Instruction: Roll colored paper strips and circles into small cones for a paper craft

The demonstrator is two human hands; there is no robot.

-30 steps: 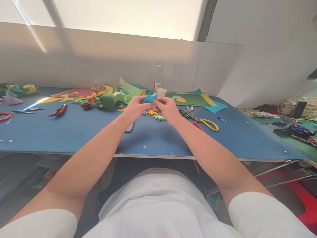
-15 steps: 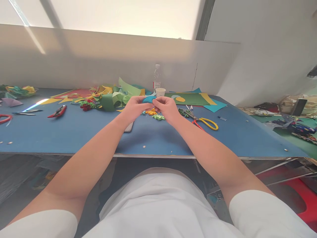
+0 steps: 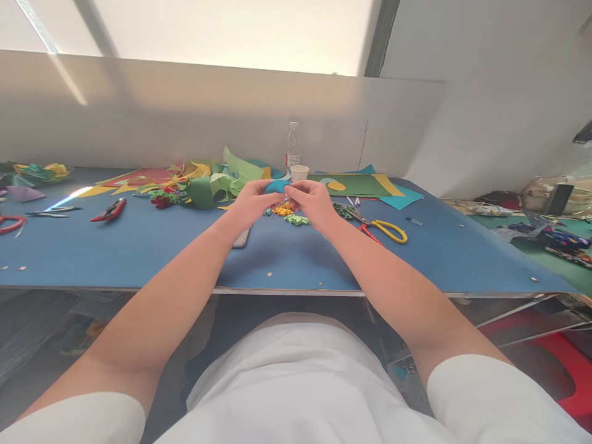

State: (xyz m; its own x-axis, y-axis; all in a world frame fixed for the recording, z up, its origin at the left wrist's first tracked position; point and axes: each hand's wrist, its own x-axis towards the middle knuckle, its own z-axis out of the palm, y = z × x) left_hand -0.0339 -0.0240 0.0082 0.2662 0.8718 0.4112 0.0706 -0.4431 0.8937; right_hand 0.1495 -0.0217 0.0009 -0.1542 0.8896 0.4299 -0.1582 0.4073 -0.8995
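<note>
A small blue piece of paper (image 3: 277,186) with a rounded upper edge is held up over the table between both hands. My left hand (image 3: 253,200) pinches it from the left, with the fingers partly hidden behind it. My right hand (image 3: 312,198) grips its right end between thumb and fingertips. Beneath the hands lie small orange pleated paper pieces (image 3: 281,210) and light green ones (image 3: 296,219). A phone (image 3: 241,239) is partly covered by my left wrist.
Yellow-handled scissors (image 3: 389,230) lie right of my hands, over something with red handles. A paper cup (image 3: 300,173) and a plastic bottle (image 3: 293,148) stand behind. Red-handled pliers (image 3: 110,210) and cut paper scraps (image 3: 235,169) lie left; green sheets (image 3: 356,184) lie at the back right.
Both hands keep hold of the blue paper in nearly the same place. The view has shifted very slightly.
</note>
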